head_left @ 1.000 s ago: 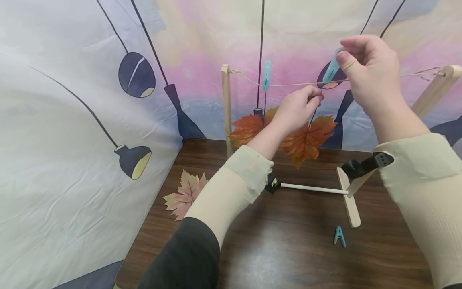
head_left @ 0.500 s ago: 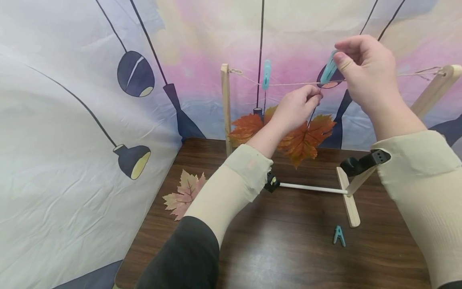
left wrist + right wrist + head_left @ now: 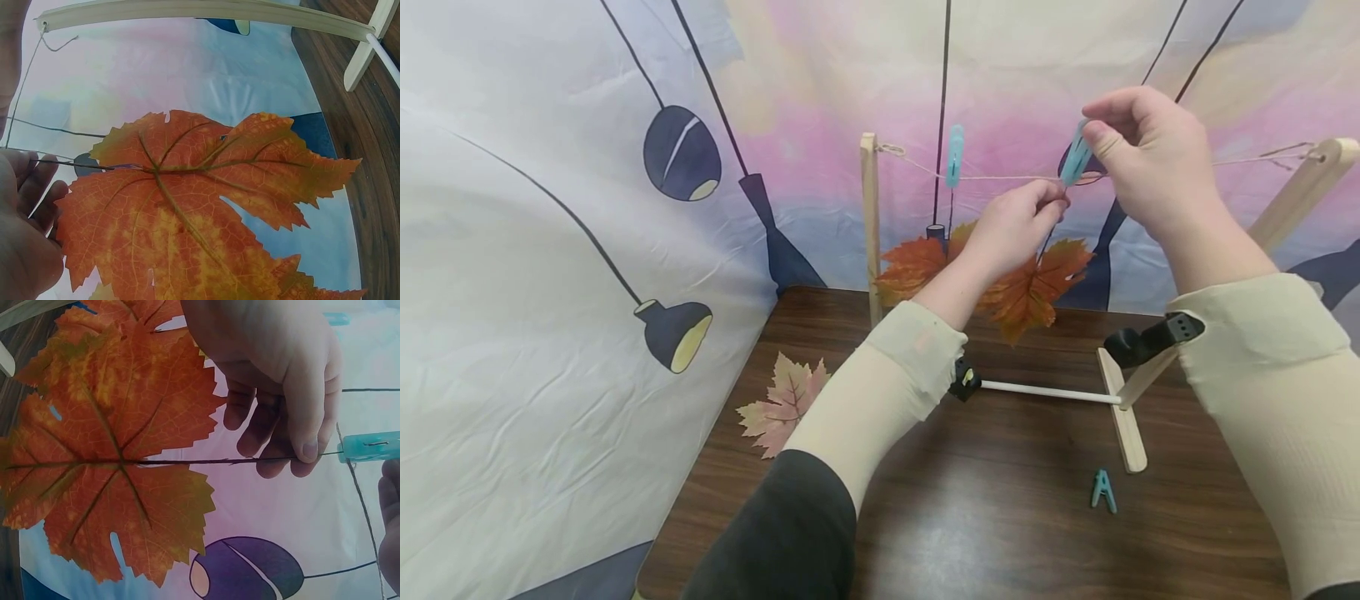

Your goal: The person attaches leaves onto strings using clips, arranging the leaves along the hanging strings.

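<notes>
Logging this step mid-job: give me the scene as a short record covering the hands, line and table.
Left hand: pinches the thin dark stem of an orange-red lobed leaf
Right hand: holds a light-blue plastic clothespin, its tip at the thin beige string
Clothespin's bite: cannot tell whether stem or string is gripped
On string: another light-blue clothespin, with a second orange-red leaf hanging below
On dark brown wood-grain table: pale pink-and-cream leaf; loose turquoise clothespin
Frame: pale wooden posts, white rod low down

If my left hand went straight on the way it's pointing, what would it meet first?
Probably the turquoise clothespin your right hand pinches, just beyond your left hand in the head view, though depth is hard to judge.
</notes>
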The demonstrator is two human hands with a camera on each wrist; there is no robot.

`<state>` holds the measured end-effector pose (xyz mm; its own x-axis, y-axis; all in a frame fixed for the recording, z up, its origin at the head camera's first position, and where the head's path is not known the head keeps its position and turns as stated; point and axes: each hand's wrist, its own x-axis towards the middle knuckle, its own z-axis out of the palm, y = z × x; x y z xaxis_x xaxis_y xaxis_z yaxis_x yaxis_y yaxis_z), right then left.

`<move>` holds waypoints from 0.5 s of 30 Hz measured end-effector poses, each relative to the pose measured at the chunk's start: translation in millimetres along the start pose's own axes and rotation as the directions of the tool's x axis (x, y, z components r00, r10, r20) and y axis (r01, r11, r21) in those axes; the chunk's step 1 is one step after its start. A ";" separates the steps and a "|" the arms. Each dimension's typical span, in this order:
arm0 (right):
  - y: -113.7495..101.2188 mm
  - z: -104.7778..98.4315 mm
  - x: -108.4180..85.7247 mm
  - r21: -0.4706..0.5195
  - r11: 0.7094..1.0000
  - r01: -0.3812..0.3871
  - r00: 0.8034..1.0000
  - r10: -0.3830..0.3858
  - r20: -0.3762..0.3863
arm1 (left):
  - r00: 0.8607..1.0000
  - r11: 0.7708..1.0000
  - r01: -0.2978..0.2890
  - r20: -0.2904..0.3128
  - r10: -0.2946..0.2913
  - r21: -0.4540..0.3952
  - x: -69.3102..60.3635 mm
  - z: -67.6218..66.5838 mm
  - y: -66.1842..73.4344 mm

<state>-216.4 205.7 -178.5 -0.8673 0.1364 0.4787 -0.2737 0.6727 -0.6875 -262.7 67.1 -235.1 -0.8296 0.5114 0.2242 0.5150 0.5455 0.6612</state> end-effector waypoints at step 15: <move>0.8 1.9 0.9 -0.061 0.998 -0.001 1.000 0.002 0.023 | 1.000 1.000 0.011 0.000 -0.011 -0.012 -0.1 2.0 -3.5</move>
<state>-218.1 205.0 -179.6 -0.8774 0.1212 0.4643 -0.2470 0.7155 -0.6535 -264.0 66.5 -238.9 -0.8353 0.5054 0.2162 0.5028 0.5434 0.6723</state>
